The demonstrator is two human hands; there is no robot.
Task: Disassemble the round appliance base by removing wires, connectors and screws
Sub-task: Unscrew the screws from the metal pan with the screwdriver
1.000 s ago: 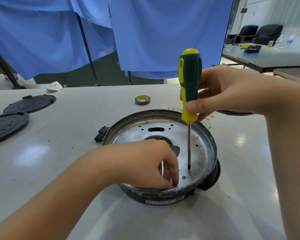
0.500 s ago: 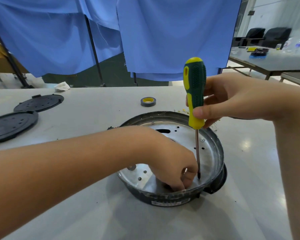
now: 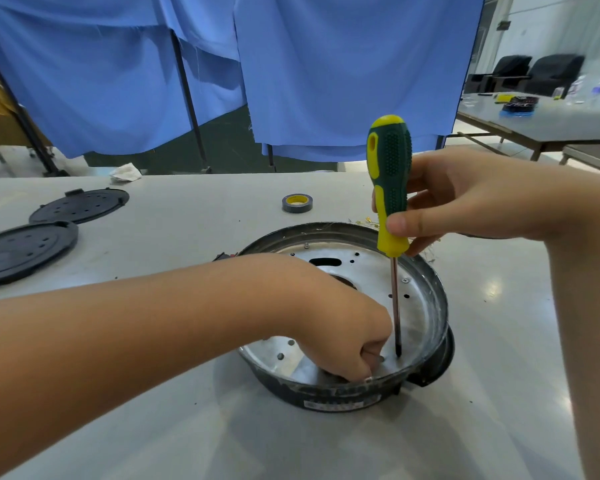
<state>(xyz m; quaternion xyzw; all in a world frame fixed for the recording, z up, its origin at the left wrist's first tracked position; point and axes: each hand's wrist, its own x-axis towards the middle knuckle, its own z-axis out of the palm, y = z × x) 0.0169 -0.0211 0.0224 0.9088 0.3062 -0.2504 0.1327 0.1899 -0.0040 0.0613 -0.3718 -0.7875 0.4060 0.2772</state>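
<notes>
Gripping upright screwdriver (image 3: 390,188), right hand (image 3: 465,199)

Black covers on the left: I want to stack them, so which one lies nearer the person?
The larger-looking cover at the left edge; the other lies behind it.

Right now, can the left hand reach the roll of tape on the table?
Probably yes: the tape lies in the open beyond the base, nothing covering it, but the left hand must first leave the base.

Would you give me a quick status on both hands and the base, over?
Right hand grips screwdriver, upright, tip on plate inside round base. Left hand curled at tip; contents hidden. Left forearm crosses base's near-left side.
</notes>
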